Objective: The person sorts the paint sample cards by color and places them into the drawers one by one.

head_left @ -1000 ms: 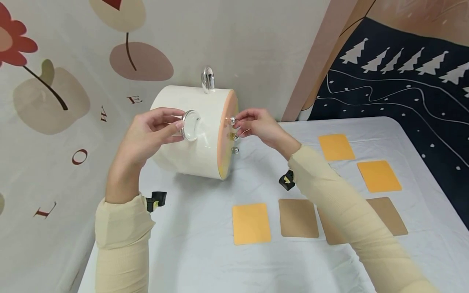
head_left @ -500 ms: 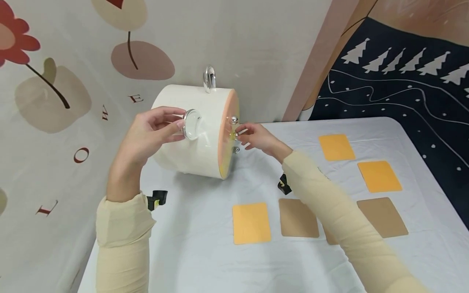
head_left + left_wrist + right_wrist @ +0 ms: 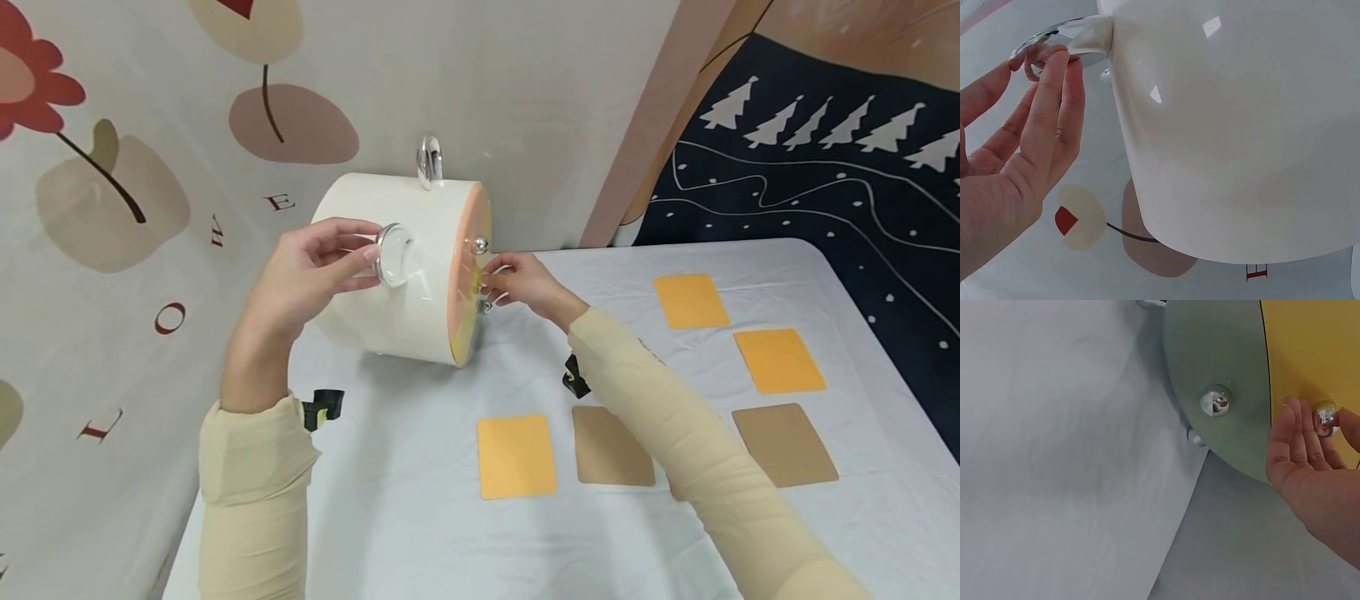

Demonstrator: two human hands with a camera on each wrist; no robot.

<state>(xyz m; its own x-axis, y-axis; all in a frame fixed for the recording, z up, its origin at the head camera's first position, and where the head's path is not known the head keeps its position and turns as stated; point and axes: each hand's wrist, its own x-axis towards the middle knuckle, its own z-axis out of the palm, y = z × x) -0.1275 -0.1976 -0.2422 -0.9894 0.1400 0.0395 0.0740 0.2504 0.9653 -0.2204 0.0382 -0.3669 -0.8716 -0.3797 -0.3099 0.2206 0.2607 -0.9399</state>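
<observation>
My white drum (image 3: 420, 312) lies on its side on the cloth-covered tabletop (image 3: 420, 500), near the wall (image 3: 525, 108), its flat face turned to the right of my head view. In the right wrist view I see a yellow panel (image 3: 1313, 344) on that face, beside a green panel (image 3: 1216, 344). My right hand (image 3: 531, 286) pinches the middle knob (image 3: 1325, 419) on the yellow panel, thumb on one side and fingers nearly closed on the other. My left hand (image 3: 303, 267) pinches the rim of the near ring (image 3: 1088, 37) between thumb and fingertips, with little gap.

From my head view the right hand blocks the middle knob; the upper knob (image 3: 481, 245) shows above it, the lower knob (image 3: 485, 307) just below. A second silver ring (image 3: 430, 162) stands on top of the drum.

Farther out lie three orange cards (image 3: 517, 456) and three brown cards (image 3: 785, 444), one brown mostly hidden under my right sleeve (image 3: 675, 425). Past the tabletop's far right edge hangs a dark cloth (image 3: 795, 183) with white trees.
</observation>
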